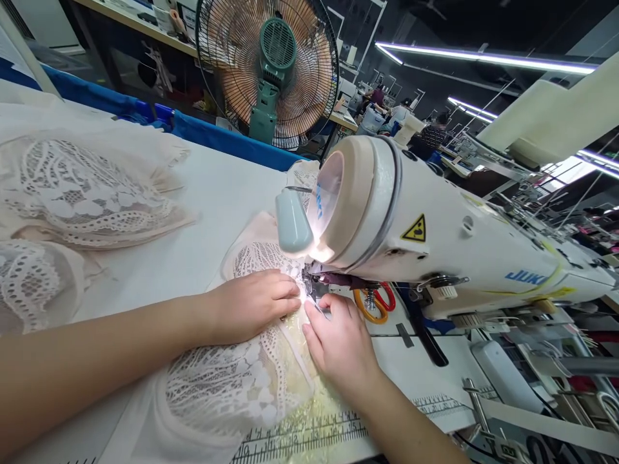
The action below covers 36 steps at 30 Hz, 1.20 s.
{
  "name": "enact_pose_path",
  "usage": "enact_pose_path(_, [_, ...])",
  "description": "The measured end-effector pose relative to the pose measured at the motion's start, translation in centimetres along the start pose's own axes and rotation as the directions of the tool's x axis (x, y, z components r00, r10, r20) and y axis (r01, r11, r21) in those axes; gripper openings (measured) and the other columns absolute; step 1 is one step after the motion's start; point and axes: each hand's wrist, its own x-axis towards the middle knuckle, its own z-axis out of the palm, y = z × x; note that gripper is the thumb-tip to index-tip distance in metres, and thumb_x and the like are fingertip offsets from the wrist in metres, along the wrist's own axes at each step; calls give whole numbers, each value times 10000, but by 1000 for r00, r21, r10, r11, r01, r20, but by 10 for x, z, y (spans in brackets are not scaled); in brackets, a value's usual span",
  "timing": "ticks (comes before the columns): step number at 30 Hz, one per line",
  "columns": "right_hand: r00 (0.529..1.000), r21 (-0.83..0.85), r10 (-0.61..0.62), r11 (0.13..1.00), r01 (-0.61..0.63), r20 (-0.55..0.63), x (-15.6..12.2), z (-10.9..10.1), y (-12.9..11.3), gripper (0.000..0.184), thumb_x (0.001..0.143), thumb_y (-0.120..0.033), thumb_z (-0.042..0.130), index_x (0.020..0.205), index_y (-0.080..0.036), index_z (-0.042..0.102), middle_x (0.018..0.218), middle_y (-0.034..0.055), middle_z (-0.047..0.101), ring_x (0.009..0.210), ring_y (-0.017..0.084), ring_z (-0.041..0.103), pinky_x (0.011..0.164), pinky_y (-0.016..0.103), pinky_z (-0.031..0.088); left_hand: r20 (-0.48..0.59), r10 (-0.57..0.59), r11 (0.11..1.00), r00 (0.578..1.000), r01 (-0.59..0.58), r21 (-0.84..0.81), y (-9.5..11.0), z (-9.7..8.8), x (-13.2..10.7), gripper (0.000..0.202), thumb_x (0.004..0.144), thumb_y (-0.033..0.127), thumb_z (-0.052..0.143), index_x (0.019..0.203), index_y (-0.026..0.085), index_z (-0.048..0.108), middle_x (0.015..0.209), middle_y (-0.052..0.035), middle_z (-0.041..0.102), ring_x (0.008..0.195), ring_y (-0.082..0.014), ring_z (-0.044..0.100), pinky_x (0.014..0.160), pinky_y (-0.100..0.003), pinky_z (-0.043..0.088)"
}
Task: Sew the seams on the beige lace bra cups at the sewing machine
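A cream lace garment piece (227, 380) lies on the white sewing table (217, 193) under the head of a white sewing machine (435, 238). My left hand (254, 303) lies flat on the lace, fingers together, their tips just left of the presser foot and needle (309, 290). My right hand (338, 338) rests on the lace in front of the foot, its fingers curled and pressing the fabric edge toward the needle. A small lamp lights the needle area brightly.
More lace pieces (72, 200) are piled at the table's left. Orange and red scissors (374, 303) lie behind the machine arm. A standing fan (268, 71) is beyond the table. A printed ruler (309, 435) runs along the near edge. People work at distant machines.
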Motion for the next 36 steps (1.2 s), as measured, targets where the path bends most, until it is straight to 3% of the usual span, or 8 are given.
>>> enact_pose_path(5, [1000,34,9,999,-9,-9,-3,1,0,307,840,-267,557,1128,-195,639,958,100,571,858,241,498,721,348,392,-14,43,999,999,-43,9,-2,-1,2,290,889,122,412,1079,131,632,1085,-146,652,971,-265,584,877,-420,462])
enact_pose_path(10, [999,113,36,993,-31,-35,-6,-14,-1,259,822,-208,534,1028,-170,686,967,123,575,858,252,502,720,379,439,36,55,998,998,-55,-5,-8,-4,4,310,864,86,428,1090,139,633,1106,-138,653,975,-260,586,885,-423,458])
enact_pose_path(15, [994,226,49,974,-26,-95,-27,-27,2,219,854,-179,478,948,-152,674,953,107,542,877,226,512,742,372,480,50,77,997,996,-76,-21,-15,-4,2,342,868,81,397,1112,147,627,1114,-129,654,987,-239,584,910,-407,453])
enact_pose_path(20, [980,273,125,959,-79,-154,-53,-20,7,186,854,-128,478,933,-155,644,999,102,501,899,203,513,738,355,501,48,80,996,996,-78,-39,-20,-4,3,357,879,88,382,1136,156,621,1131,-132,646,1008,-231,580,962,-426,421])
enact_pose_path(27, [954,302,208,943,-138,-216,-60,-15,11,188,847,-99,490,953,-184,620,1013,92,488,922,202,525,728,360,508,67,37,999,997,-36,-17,-33,-4,7,386,888,128,364,1179,185,612,1097,-130,648,982,-218,573,840,-340,461])
enact_pose_path(32, [954,303,201,944,-129,-221,-59,-16,11,179,846,-91,495,947,-177,615,1009,89,485,909,193,523,717,345,502,113,-2,1000,994,-1,29,-37,-9,10,393,877,141,377,1184,201,615,1029,-113,657,822,-190,595,721,-289,458])
enact_pose_path(36, [953,303,197,945,-122,-229,-60,-16,11,189,842,-85,494,956,-178,614,1006,85,487,904,193,522,718,345,495,130,-16,998,991,8,56,-39,-10,12,418,843,116,380,1175,194,622,1090,-112,658,818,-205,613,673,-288,454])
